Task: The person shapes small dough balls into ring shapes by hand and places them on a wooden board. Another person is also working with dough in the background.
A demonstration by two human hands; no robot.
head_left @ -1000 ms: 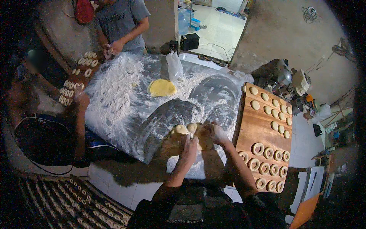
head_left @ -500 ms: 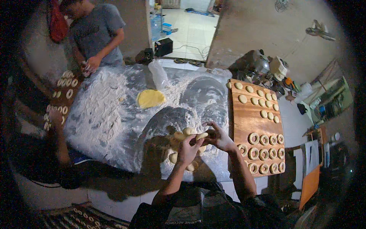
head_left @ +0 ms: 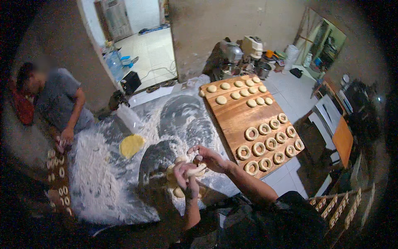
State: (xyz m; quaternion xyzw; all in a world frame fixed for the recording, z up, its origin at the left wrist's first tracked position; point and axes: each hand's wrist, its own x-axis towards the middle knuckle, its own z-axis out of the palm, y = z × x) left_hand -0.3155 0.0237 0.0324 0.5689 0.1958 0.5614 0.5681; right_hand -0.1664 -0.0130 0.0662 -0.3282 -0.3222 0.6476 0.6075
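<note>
My left hand (head_left: 185, 179) is closed on a pale piece of dough (head_left: 197, 170), which looks like a bent strip or a ring seen from its side. Just right of it, my right hand (head_left: 212, 159) is raised with its fingers curved and apart, and nothing shows in its grip. Below both hands, several round dough balls (head_left: 178, 192) lie on the floured table (head_left: 149, 174), partly hidden by my fingers. Farther left on the table sits a flat yellow slab of dough (head_left: 132, 145).
A wooden board (head_left: 240, 118) on the right carries dough discs (head_left: 221, 100) and dough rings (head_left: 258, 149). A clear plastic bag (head_left: 129, 118) stands at the table's back. At the far left, a co-worker (head_left: 62, 99) stands beside another board of rings. Racked rings (head_left: 340, 209) show at lower right.
The view has swung right, so the board sits nearer the middle. My right hand has come away from the dough, which stays in my left hand.
</note>
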